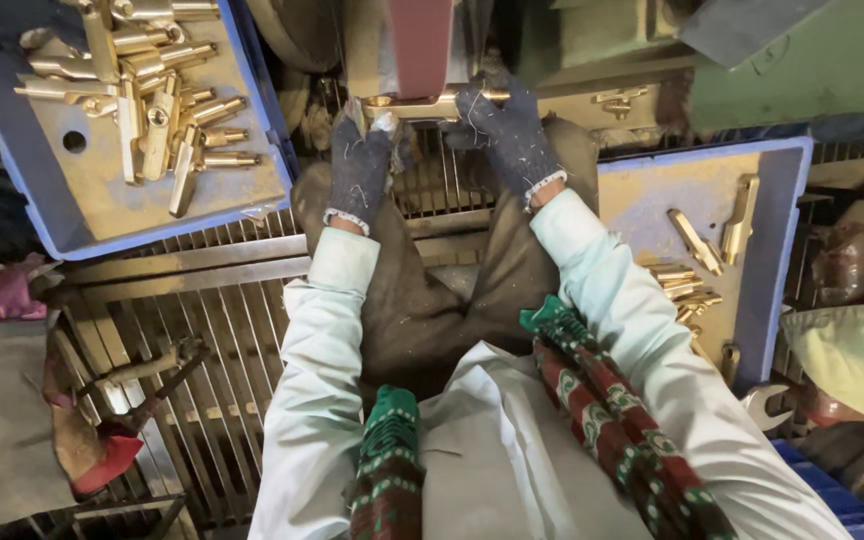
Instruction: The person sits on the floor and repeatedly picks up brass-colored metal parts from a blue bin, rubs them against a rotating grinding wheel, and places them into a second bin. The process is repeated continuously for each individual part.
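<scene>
Item: brass piece (422,104), held by us at both ends against the sanding belt (422,40). Our left hand (360,165) and right hand (507,130), both gloved, are clenched on it. Left of the left hand: blue tray (12,190) of brass parts (152,100). Right of the right hand: second tray (782,230), fewer parts.

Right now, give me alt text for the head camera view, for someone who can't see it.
Seen from above, a person's gloved left hand and right hand press a brass part against a red-brown sanding belt. A blue tray heaped with brass parts sits at the left, and another blue tray holding fewer sits at the right, above a metal grate floor.
</scene>
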